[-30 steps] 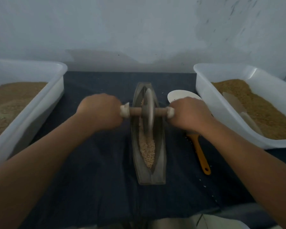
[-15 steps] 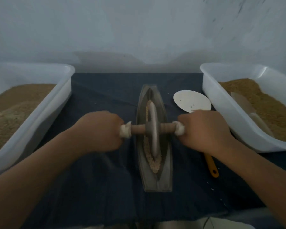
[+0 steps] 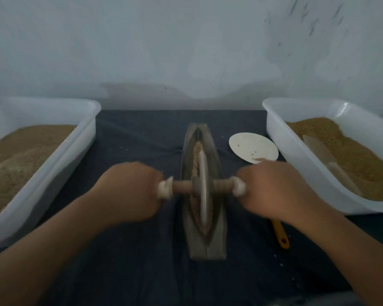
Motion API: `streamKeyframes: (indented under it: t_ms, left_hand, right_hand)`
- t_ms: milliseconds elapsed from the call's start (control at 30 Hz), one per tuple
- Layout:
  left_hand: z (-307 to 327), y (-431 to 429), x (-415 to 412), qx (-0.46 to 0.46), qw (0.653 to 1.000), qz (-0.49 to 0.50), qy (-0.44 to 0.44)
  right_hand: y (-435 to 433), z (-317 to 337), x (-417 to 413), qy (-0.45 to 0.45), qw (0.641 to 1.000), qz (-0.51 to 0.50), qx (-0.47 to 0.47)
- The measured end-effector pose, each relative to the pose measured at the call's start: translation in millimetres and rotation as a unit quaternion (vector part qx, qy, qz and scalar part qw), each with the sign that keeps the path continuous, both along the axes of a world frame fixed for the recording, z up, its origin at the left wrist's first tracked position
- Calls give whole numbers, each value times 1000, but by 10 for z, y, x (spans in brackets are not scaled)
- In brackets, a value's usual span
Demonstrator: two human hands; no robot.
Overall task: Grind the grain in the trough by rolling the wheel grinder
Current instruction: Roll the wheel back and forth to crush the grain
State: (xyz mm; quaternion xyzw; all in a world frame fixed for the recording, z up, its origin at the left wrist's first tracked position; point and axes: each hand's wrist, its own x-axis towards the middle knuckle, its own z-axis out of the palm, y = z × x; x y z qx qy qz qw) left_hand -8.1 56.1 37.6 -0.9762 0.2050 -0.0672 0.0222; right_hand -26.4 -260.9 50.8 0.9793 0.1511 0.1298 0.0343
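The wheel grinder (image 3: 203, 173) has rolled back toward me since a moment ago. It was up at the far part of the trough (image 3: 217, 244) and now it stands past the middle, close to the near end. My arms have drawn in with it. The grain (image 3: 197, 151) lies in a narrow line along the groove, bare beyond the wheel and hidden under it on my side.

My left hand (image 3: 131, 193) is curled tight round the left end of the axle, and my right hand (image 3: 272, 188) round the right end. A pale end cap shows just inside each fist. Both hands are blurred and seen from the back, so I cannot see how the fingers lie underneath.

The nearest risk, as I judge it, is overshooting. There is little groove left on my side, and a long pull could ride the wheel up and out of the near tip. Uneven pressure from one fist would tilt the disc against a wall and push grain over the rim onto the dark cloth (image 3: 131, 261). The trough looks unfixed, so a hard shove might slide it.

My right hand is just over the white scoop (image 3: 252, 149), whose yellow handle (image 3: 280, 234) pokes out under my wrist, and I could knock it. The left bin (image 3: 84, 138) and right bin (image 3: 274, 138) of grain stand well apart from the wheel.
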Motion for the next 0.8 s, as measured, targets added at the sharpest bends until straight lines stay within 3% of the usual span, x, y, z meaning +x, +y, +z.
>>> streamKeyframes:
  t_ms: [100,233,333,500,600,667,800]
  left_hand:
    - [-44,-22,-14,23,999,13,-37]
    - [54,-240,587,8,996,93,8]
    - [137,-320,920,-22,993,114,22]
    - [150,-203,617,18,996,32,79]
    - [82,-56,247,14,998,-33,43]
    - [42,-68,235,17,999,-31,-1]
    - [43,-221,684,-11,997,66,35]
  right_hand:
    - [-12,-71,-29,65,998,-21,5]
    - [146,-84,574,-10,998,-59,6]
    - [219,17,942,-15,997,-77,-8]
    - [130,5,540,94,993,-67,13]
    - [-14,-30,39,141,989,-42,28]
    - [-53,-77,-32,126,991,-35,40]
    - [101,-100,510,0,999,-40,28]
